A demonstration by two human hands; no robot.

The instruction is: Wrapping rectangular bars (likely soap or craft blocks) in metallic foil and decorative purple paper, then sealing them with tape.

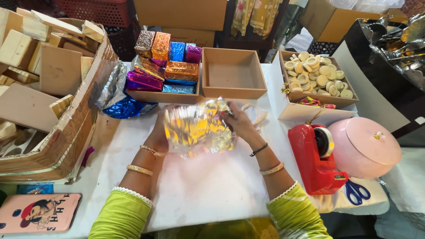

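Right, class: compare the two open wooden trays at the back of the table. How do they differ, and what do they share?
The left tray is packed with foil-wrapped blocks in copper, blue, purple and silver, some stacked above its rim; the middle tray holds nothing. The left tray has a crumpled blue foil sheet against its front corner; the middle one does not. Both are plain, square, lidless and light brown, standing side by side.

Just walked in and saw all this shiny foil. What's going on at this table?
A person in green sleeves holds a crinkled silver-gold foil sheet over the white table, the left hand at its left edge and the right hand at its right. Behind it, one wooden tray holds foil-wrapped blocks; the tray beside it is empty. A red tape dispenser stands to the right.
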